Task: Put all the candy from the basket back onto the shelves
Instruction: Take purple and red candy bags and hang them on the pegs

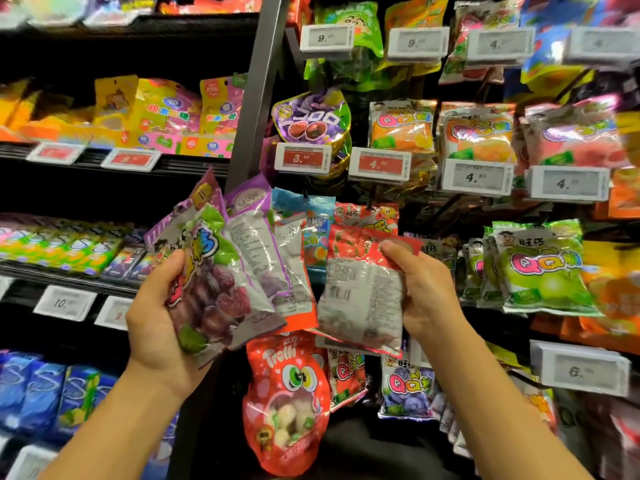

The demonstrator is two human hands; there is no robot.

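Your left hand (157, 317) is raised at chest height, palm turned toward you, fingers curled round the lower edge of a fan of bags (235, 265): a grape bag (211, 289) in front, two more purple-edged ones behind it and a blue one at the back. Your right hand (427, 289) is level with it, thumb on top and fingers wrapped behind, pinching a red bag (360, 292) by its right edge, its printed back facing you. The red bag's left edge overlaps the fan, so the two hands' loads touch. Both forearms rise from the bottom corners of the frame; the basket is not in view.

Below the red bag hangs a red Trolli pouch (287, 400), and a dark gap opens to the right of that pouch. Behind the red bag, a matching red pack (367, 216) hangs on a peg, mostly covered. Right of the red bag, green QQ packs (540, 268) hang well clear of your right hand. Above the red bag sit two red price tags (379, 165), with a purple pouch (311, 116) and orange QQ packs (401, 126) behind them. A grey upright (256, 91) stands above the fan, with shelves (114, 157) to its left.

The frame's edges are blurred; most price digits cannot be read.
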